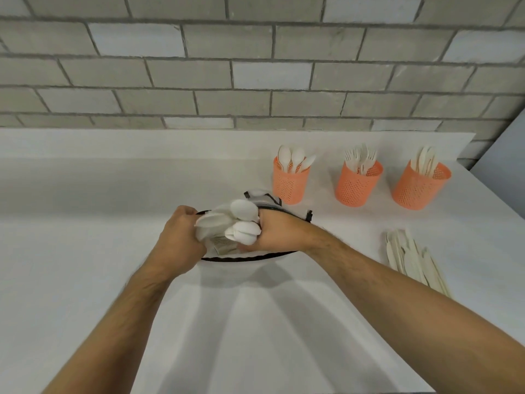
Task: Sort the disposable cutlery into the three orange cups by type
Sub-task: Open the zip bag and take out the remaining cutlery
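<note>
So the whole left side of the white surface [71,223] is bare, tons of open room there, and the near stretch under the forearms is open too. The far edge runs along a grey brick wall [255,66], and the right edge cuts off diagonally just past the last cup. Left hand [180,237] is curled into a fist, pinching the rim of a white fabric bag with black trim [267,200] that sits about mid-surface. Touching it on the right, the right hand [272,233] is wrapped around a bunch of white disposable spoons [241,223], bowls poking out leftward toward the left hand, long axis roughly left-right, handles hidden inside the grip. More cutlery is down in the bag but it's too blurry to tell what kind. Behind and right of the bag there's a row of three orange mesh cups, all upright and spaced apart: the spoon cup [289,183], just beside the bag's far corner, then the fork cup [356,186], then the knife cup [417,189] nearest the right edge. Everything in them stands handle down, working ends up. In front of the knife cup, well apart from it, a loose pile of knives [412,260] lies flat, long axes running away from the camera and fanned slightly, near the right edge.
</note>
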